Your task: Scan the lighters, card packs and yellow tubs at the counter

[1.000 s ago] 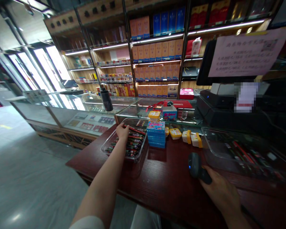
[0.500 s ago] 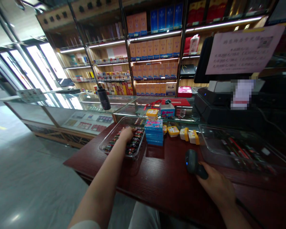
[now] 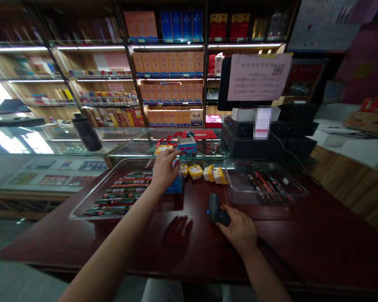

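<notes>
Counter [image 3: 182, 239] of dark red wood is filling the lower half of the frame, and two bare hands are working over it. The left hand [image 3: 164, 170], at centre frame, is lying with its fingers curled over the top of one stack of blue boxes [image 3: 177, 184], touching it; whether it is actually clamping a box I cannot tell. The right hand [image 3: 239, 228], lower and right of centre, is wrapping its fingers tight around the handle of one black barcode scanner [image 3: 214, 208], whose head is pointing up and left. Two clear plastic trays are sitting on the counter: the left tray [image 3: 91, 201], just beside the stack, is holding rows of slim red and green sticks, too many and too blurred to count; the right tray [image 3: 271, 197], right of centre, is holding a few more. Between the trays, behind the scanner, four small yellow and white packs [image 3: 204, 172] are lying in a row. One dark cup [image 3: 86, 132] is standing on the glass case at left
</notes>
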### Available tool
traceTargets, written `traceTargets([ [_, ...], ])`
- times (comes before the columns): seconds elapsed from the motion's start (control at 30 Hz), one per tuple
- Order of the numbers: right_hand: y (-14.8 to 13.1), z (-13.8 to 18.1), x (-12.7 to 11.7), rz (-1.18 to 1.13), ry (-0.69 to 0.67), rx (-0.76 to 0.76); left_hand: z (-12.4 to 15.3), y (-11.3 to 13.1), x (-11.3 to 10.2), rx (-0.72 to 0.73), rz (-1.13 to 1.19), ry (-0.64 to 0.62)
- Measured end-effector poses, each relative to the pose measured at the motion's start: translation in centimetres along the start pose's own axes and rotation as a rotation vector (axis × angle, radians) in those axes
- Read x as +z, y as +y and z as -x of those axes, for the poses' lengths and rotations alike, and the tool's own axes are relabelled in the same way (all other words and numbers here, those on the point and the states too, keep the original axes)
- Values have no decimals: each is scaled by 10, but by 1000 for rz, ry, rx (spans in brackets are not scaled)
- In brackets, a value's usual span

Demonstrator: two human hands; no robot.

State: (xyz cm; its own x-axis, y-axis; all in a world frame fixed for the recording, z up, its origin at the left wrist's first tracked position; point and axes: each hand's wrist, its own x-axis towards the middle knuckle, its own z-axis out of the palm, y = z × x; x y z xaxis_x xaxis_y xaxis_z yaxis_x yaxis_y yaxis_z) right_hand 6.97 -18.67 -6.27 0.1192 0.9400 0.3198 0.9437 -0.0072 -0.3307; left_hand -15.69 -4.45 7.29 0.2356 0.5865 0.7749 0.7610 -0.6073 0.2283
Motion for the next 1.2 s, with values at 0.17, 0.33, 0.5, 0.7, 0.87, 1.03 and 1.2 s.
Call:
traceTargets([
  [0.17, 6, 1, 1, 32, 54, 35, -19, 79, 74, 210, 222, -251],
  [0.33, 9, 1, -7, 5, 89, 28, -33, 140, 154, 516, 344, -582],
  [0.5, 8, 0, -10, -3, 91, 40, -42, 186, 219, 798, 270, -855],
  [0.7, 12, 1, -9, 26, 73, 30, -41, 221, 264, 968, 168, -1022],
  [0.87, 14, 0, -7, 2, 66, 25, -38, 227, 266, 975, 118, -1000],
  [1.03, 11, -1, -11, -31, 63, 45, -46, 210, 237, 846, 95, -759],
  [1.2, 10, -1, -13, -51, 44, 37, -44, 166, 186, 348, 446, -415],
])
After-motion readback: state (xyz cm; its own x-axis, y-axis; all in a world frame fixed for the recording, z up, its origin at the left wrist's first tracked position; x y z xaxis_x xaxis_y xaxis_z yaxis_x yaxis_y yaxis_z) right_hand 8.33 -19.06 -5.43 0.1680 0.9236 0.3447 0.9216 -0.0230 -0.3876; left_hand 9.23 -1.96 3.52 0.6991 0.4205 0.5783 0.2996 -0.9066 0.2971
